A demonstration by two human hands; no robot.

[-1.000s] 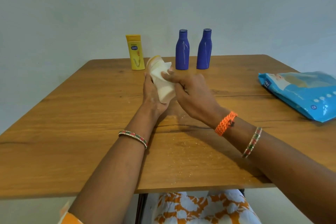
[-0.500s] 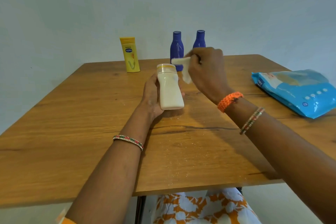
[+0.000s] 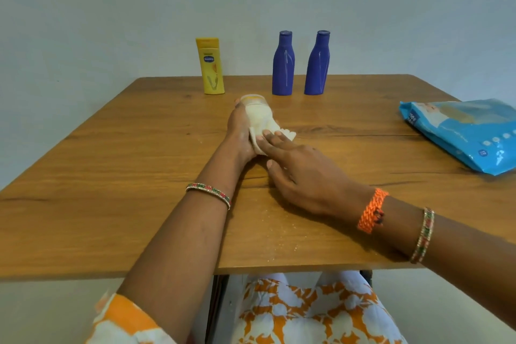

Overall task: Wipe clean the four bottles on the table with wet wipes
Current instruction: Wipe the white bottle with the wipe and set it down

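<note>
On the brown wooden table (image 3: 117, 176), the left hand (image 3: 238, 131) grips a cream plastic bottle (image 3: 258, 117) tilted away. The right hand (image 3: 304, 176), fingers extended, presses a white wet wipe (image 3: 275, 131) against the bottle's near side, both forearms reaching forward.

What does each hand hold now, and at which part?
The left hand grips the cream bottle around its body. The right hand presses a wet wipe against the bottle's lower part with its fingers.

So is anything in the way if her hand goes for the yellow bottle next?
Nothing visible blocks it. The yellow bottle stands alone at the table's far edge, with bare wood between it and the left hand.
</note>
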